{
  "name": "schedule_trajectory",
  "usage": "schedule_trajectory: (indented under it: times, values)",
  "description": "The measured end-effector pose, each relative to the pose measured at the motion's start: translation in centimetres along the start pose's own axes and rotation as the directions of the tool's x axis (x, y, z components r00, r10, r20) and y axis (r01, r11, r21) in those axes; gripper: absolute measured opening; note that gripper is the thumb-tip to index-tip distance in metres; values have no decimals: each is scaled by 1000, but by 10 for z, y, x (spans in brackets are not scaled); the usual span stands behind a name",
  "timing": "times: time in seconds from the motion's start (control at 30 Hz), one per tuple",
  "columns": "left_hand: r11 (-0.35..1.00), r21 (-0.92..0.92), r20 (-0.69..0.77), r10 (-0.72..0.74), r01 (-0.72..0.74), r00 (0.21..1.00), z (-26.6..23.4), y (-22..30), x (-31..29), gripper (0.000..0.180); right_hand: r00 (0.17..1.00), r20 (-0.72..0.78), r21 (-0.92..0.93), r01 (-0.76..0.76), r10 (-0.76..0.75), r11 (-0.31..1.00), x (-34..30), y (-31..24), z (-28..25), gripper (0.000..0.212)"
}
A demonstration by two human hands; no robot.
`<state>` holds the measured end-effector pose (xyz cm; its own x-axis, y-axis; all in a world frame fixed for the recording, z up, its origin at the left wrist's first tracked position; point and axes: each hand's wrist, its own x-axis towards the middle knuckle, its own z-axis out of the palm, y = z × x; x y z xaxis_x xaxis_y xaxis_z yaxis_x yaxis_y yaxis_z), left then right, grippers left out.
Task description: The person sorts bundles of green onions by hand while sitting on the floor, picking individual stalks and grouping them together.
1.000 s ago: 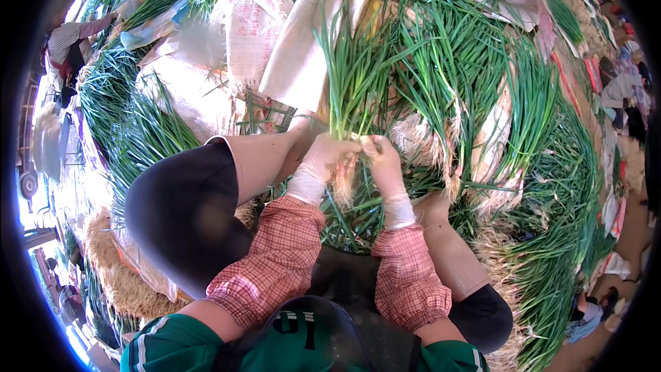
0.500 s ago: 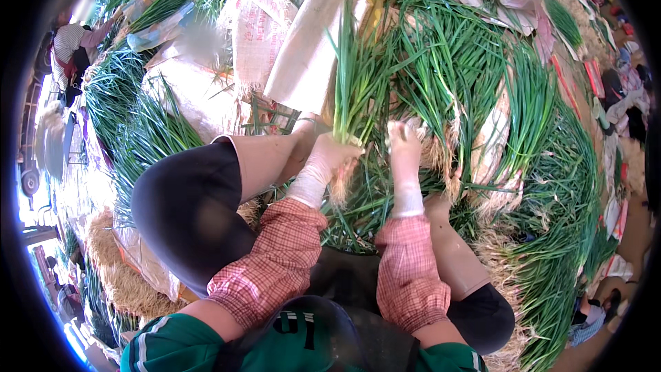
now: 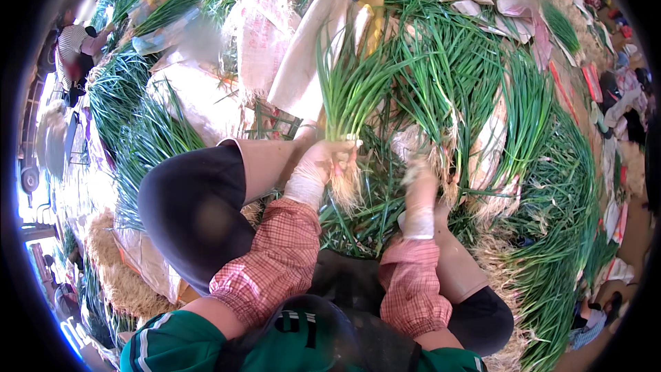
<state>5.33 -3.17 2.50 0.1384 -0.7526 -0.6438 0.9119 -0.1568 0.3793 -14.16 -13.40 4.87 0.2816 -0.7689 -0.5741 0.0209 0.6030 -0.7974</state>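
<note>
My left hand (image 3: 325, 163), in a pale glove with a red checked sleeve, grips a bunch of green onions (image 3: 349, 89) near the roots; the leaves fan upward and the pale roots hang below the fist. My right hand (image 3: 421, 180), also gloved, reaches down to the right into a heap of green onions (image 3: 447, 103) lying on the ground; it is blurred and I cannot tell whether it holds any. My bent left knee (image 3: 196, 213) in dark cloth lies beside the left hand.
White woven sacks (image 3: 275, 41) lie beyond the bunch. More piles of green onions (image 3: 551, 186) curve round the right side and the far left (image 3: 131, 117). A person in a striped top (image 3: 77, 45) sits at the upper left. Straw-like roots (image 3: 117, 275) lie at lower left.
My hands were together on the bunch; the right hand has let go and moved down to the right into the heap. The left hand keeps the bunch upright.
</note>
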Motion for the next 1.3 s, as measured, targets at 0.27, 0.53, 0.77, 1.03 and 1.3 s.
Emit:
schedule_trajectory:
  times: [0.27,0.53,0.77,1.03,1.3]
  values:
    - [976,-202,-9,-85,81,996,14,-6,-20,14,578,612,-455,816,-540,357,47,30,74,36]
    - [989,-122,220,-60,89,974,2,-12,-13,14,695,529,-450,716,-487,534,26,20,84,19]
    - [993,-78,138,-72,83,988,3,-32,-4,16,932,295,-429,326,-211,842,42,55,23,16]
    - [994,-57,239,-82,98,968,17,0,-20,14,892,450,-420,181,31,890,62,56,22,18]
    - [989,-104,183,-88,109,979,35,-12,-14,21,979,195,-457,149,-65,877,-19,3,-4,40]
